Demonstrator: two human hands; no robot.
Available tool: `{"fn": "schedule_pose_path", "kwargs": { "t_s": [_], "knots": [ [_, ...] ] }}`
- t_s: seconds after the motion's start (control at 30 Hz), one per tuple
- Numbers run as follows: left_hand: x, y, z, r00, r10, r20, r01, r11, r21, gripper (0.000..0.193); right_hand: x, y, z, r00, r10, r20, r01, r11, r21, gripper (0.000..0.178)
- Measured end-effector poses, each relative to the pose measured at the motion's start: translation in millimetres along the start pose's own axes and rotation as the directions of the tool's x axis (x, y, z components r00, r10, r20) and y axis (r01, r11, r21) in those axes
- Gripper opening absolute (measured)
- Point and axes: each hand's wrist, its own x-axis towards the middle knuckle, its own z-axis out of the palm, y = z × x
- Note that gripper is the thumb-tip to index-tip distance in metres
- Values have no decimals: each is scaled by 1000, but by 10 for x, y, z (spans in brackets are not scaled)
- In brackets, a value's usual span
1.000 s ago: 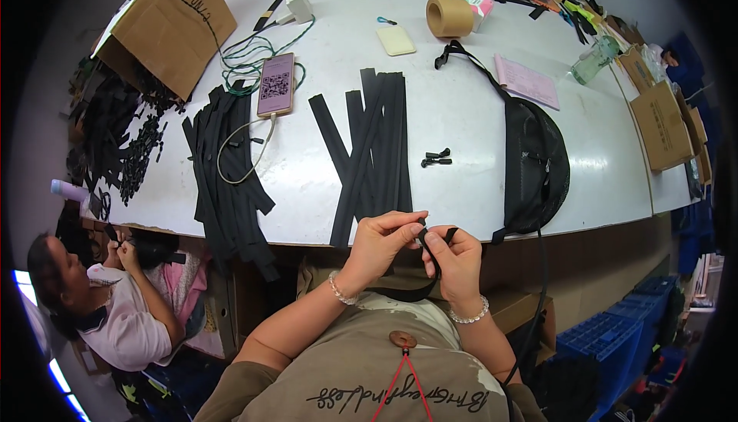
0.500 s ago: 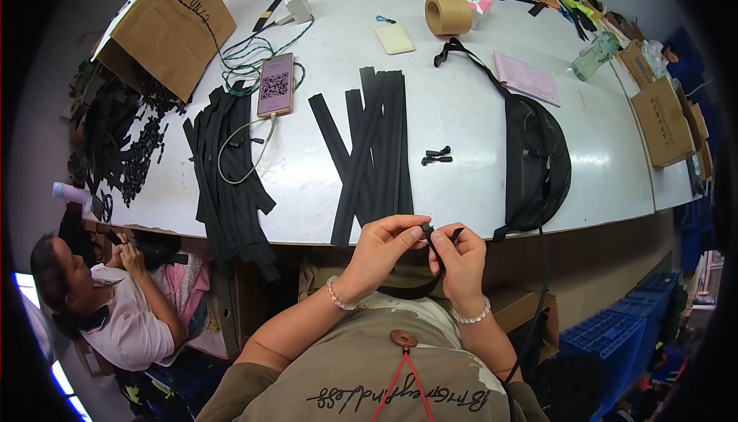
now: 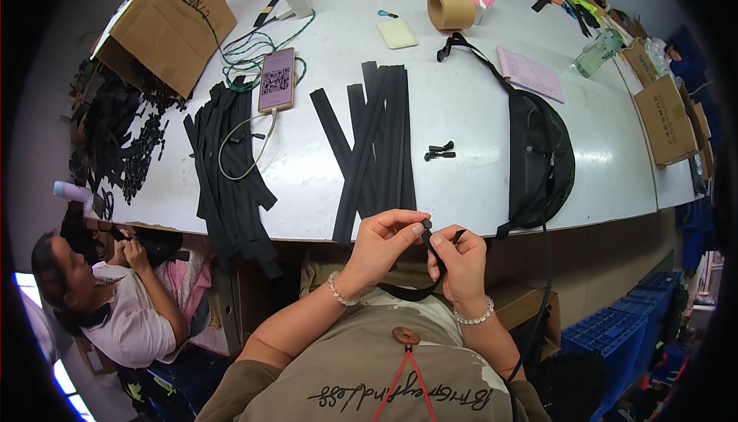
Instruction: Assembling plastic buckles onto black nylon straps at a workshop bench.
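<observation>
While your left hand (image 3: 384, 239) pinches the tip of a black strap (image 3: 411, 294) at the frame's lower centre, your right hand (image 3: 463, 259), fingers curled, grips it just beside; flat strips (image 3: 396, 137) lie mid-frame.

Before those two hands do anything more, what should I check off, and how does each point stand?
1. Left hand at the narrow black fabric strap: ok, fingertips pinching by its end.
2. Right hand gripping the strap: ok.
3. Strap end neatly formed: cannot tell, too small and partly covered by fingers.
4. Small black plastic pieces clear of the hands: ok, lying beyond them on the glossy white table.
5. Long flat black fabric strips lined up: not ok, some cross.
</observation>
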Motion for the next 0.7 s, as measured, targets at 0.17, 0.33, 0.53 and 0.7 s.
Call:
{"fn": "schedule_pose_path", "kwargs": {
  "t_s": [0.17, 0.33, 0.53, 0.7],
  "knots": [
    [-17, 31, 6, 999, 35, 6, -35, 999, 31, 19, -7, -10, 9, 1000, 24, -12, -23, 999, 35, 9],
    [2, 49, 17, 973, 223, 66, -232, 943, 237, 22, -17, -16, 24, 999, 47, -24, -46, 997, 66, 12],
    [-10, 12, 2, 946, 313, 82, -322, 890, 323, 22, -40, -40, 48, 995, 81, -57, -76, 993, 93, 14],
    [1, -26, 6, 936, 341, 88, -352, 894, 276, 22, -62, -49, 40, 993, 106, -60, -100, 990, 97, 15]
  ]
}}
